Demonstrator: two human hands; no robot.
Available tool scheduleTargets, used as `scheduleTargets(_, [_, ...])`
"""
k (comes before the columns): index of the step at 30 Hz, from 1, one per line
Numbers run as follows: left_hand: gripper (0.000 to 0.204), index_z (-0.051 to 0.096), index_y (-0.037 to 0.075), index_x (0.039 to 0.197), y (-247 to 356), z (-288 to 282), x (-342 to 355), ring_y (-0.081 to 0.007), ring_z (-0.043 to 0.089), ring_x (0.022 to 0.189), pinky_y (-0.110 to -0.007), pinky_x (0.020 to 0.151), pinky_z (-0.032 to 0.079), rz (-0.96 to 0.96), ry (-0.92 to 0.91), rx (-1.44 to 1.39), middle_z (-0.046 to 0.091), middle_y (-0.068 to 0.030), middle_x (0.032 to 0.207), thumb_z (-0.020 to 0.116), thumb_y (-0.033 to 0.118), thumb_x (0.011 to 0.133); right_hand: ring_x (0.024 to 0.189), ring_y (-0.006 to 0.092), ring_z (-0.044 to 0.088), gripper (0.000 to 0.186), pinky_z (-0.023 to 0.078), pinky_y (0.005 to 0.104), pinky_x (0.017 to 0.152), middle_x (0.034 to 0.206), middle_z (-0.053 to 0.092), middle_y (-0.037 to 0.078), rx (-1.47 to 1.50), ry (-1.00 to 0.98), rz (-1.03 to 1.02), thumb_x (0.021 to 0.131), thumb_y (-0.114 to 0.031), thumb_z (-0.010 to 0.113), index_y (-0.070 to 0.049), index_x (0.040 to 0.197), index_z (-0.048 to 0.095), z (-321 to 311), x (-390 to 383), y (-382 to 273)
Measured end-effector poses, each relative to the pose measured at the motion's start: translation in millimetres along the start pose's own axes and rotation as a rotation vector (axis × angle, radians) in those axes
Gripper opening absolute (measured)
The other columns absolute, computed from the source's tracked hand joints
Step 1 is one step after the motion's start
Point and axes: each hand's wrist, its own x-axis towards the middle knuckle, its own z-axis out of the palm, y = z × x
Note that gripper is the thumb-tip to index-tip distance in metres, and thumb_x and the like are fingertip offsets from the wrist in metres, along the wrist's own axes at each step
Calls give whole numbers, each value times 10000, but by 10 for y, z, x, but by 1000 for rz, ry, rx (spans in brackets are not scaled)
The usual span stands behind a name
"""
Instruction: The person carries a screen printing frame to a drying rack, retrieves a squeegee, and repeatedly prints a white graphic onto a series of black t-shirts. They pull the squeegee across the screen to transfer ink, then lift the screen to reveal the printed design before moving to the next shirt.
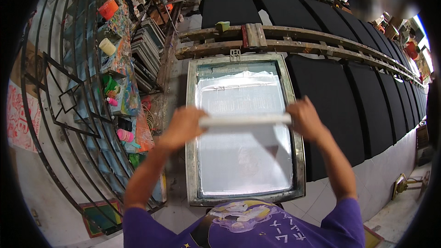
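My left hand [184, 127] and my right hand [305, 118] are closed on the two ends of a long pale squeegee [245, 120]. It lies level across the middle of a screen printing frame [298, 167]. Inside the worn frame is a whitish mesh [245, 149], with faint marks showing above and below the squeegee. A small metal bracket [235, 55] sits at the frame's far edge, by the wooden rails. Motion blurs my hands and the squeegee slightly. Whether its edge presses on the mesh I cannot tell.
Black fabric panels [326, 105] lie in rows right of the frame and beyond the two long rails [303, 48]. A wooden block [255, 35] and a greenish sponge [223, 26] rest on the rails. Leftward are stacked frames [144, 55], a paint-stained shelf [124, 64] and curved metal bars [55, 138].
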Motion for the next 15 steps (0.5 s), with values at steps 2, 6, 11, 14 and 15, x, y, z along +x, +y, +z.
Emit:
scheduleTargets(2, [411, 766, 117, 1081, 257, 270, -836, -315, 667, 974, -425, 850, 537, 71, 18, -176, 737, -90, 1114, 814, 165, 675, 866, 232, 627, 211, 442, 460, 865, 871, 644, 35, -29, 51, -59, 701, -133, 721, -145, 910, 743, 169, -711, -429])
scheduleTargets(6, [520, 771, 134, 1140, 872, 763, -1961, -253, 646, 944, -391, 818, 510, 146, 132, -117, 735, -29, 1127, 711, 149, 624, 932, 206, 623, 327, 429, 419, 890, 989, 682, -3, 76, 155, 24, 743, -91, 667, -158, 1051, 751, 453, -1898, -1235])
scheduleTargets(11, [568, 767, 144, 1183, 1053, 1301, -2541, -239, 630, 954, -379, 815, 489, 190, 246, -60, 727, 9, 1159, 657, 132, 626, 1024, 198, 631, 452, 422, 417, 921, 1104, 699, -6, 30, 156, 60, 725, -106, 672, -169, 1168, 734, 714, -2489, -1565])
scheduleTargets(14, [605, 765, 143, 1190, 1021, 1416, -2572, -240, 630, 967, -376, 827, 492, 208, 255, -90, 722, 9, 1176, 674, 144, 592, 1063, 219, 625, 537, 414, 437, 976, 1149, 682, 19, 50, 120, 3, 694, -169, 706, -169, 1231, 712, 831, -2594, -1499])
scheduleTargets(15, [496, 763, 142, 1176, 1020, 1408, -2589, -244, 634, 977, -380, 847, 495, 210, 232, -100, 720, 5, 1173, 737, 135, 680, 1072, 231, 623, 553, 413, 446, 987, 1161, 676, 32, 71, 106, -8, 689, -195, 719, -169, 1242, 706, 838, -2598, -1495])
